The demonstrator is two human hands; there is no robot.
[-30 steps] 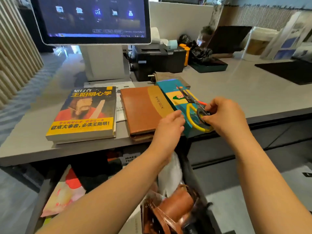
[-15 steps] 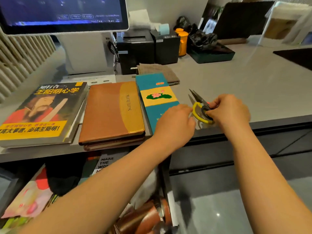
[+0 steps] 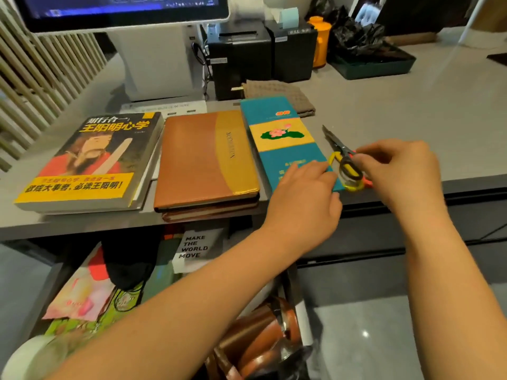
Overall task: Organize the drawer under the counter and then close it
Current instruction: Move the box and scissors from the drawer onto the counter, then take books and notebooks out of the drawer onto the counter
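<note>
The drawer [image 3: 297, 303] under the grey counter [image 3: 411, 119] stands pulled out, full of loose items. On the counter lie a yellow-banded book [image 3: 87, 160], a brown notebook [image 3: 205, 160] and a teal lotus-print box [image 3: 279, 133] side by side. Yellow-handled scissors [image 3: 340, 152] lie just right of the box, blades pointing away. My right hand [image 3: 397, 171] pinches the scissors at the handles. My left hand [image 3: 304, 198] rests with relaxed fingers on the box's near end.
In the drawer are a "MAKE THE WORLD MOVE" card [image 3: 194, 246], a black cloth item [image 3: 129, 259], pink paper [image 3: 79, 294], a tape roll [image 3: 35, 355] and a brown leather item [image 3: 260, 338]. Behind stand a monitor stand [image 3: 162, 58], black printers [image 3: 241, 50], a folded cloth [image 3: 277, 91] and a dark tray [image 3: 375, 64].
The scissors went from on top of the teal box to the counter at its right, carried by my right hand. My left hand slid onto the box's near end.
</note>
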